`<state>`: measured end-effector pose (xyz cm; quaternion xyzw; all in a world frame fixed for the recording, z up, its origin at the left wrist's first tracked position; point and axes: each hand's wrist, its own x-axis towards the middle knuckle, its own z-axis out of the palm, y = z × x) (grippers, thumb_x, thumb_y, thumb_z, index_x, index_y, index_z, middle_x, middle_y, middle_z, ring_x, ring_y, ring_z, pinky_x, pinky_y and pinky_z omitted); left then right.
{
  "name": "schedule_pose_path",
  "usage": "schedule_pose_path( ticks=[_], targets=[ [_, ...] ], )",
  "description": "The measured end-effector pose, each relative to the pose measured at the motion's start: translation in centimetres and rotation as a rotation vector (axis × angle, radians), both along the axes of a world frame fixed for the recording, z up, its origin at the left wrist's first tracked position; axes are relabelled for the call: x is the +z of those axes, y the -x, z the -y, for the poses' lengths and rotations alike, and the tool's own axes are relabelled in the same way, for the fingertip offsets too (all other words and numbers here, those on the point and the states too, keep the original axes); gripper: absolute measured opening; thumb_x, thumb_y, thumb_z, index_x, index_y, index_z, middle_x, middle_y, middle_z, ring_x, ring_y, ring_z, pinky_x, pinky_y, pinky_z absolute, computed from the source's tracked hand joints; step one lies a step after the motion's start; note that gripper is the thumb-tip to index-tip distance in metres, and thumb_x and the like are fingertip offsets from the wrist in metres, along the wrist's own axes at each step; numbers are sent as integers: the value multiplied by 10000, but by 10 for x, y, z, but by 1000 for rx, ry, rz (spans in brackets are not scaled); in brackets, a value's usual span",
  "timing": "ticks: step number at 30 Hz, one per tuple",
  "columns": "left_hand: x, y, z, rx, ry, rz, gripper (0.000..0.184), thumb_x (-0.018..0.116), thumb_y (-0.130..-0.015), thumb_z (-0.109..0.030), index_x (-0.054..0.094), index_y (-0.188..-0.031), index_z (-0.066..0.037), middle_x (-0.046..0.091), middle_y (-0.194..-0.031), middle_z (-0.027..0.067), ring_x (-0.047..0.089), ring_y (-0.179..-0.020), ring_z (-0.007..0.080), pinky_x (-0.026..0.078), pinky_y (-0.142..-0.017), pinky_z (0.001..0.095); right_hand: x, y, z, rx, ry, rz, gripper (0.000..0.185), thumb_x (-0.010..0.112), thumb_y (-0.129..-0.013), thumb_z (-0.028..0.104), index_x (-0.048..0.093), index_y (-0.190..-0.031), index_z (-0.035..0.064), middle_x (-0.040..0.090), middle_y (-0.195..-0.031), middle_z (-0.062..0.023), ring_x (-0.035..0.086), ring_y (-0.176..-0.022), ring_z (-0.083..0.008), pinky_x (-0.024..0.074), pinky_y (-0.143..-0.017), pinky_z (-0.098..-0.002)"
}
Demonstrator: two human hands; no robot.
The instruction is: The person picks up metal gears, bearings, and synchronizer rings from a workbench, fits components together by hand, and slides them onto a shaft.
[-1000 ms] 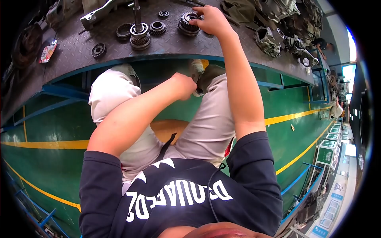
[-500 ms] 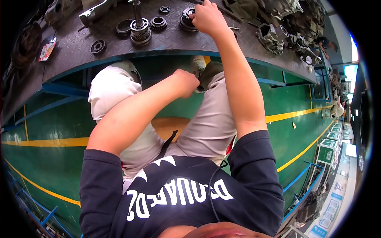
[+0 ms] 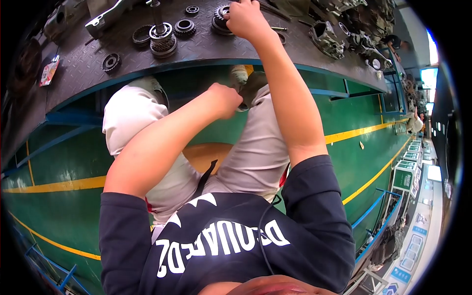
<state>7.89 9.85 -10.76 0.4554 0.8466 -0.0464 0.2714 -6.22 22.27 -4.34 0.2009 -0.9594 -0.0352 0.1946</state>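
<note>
My right hand [image 3: 246,19] reaches over the workbench at the top of the view, its fingers bent against a metal gear [image 3: 221,14] that rests on a dark ring-shaped base. The hand hides part of that gear. My left hand [image 3: 226,101] is held low between my knees, below the bench edge, with its fingers curled in; what they hold, if anything, is hidden. To the left of the right hand stand a smaller gear [image 3: 185,28], a small bearing [image 3: 192,10] and an upright gear shaft [image 3: 162,37] with a bearing around it.
A toothed ring [image 3: 141,35] and a flat round part [image 3: 111,62] lie further left on the bench [image 3: 93,64]. Metal housings [image 3: 328,38] crowd its right side. A red and white packet [image 3: 49,70] lies at the left. Blue bench rails [image 3: 324,92] cross above the green floor.
The view has shifted slightly, so the bench and its parts appear further left. My right hand stays at the gear, and my left hand stays curled below the bench edge.
</note>
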Motion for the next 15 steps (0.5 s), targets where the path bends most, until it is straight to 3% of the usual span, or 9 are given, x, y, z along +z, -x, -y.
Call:
schedule_pose_path(
  ticks=[4, 11, 15],
  targets=[
    [-1, -1, 2, -8, -9, -6, 358, 739, -941, -332, 683, -1223, -117, 758, -1109, 124, 730, -1069, 324, 588, -877, 459, 20, -4, 2, -43, -55, 154, 187, 670, -802, 146, 765, -852, -7, 728, -969, -224, 588, -1133, -404, 449, -1002, -527],
    [-4, 0, 3, -12, 7, -15, 360, 739, -935, -330, 688, -1230, -129, 757, -1124, 115, 733, -1070, 314, 594, -867, 450, -8, 9, -9, 2, 157, 0, 213, 667, -810, 134, 713, -917, -45, 679, -1023, -288, 543, -1151, -482, 429, -1034, -562],
    [-6, 0, 0, -23, 17, -18, 367, 740, -933, -334, 691, -1240, -139, 757, -1128, 112, 733, -1073, 311, 594, -868, 446, -6, 10, -8, 36, 92, 11, 212, 662, -813, 136, 710, -914, -44, 675, -1002, -285, 543, -1151, -476, 427, -1010, -559]
  ],
)
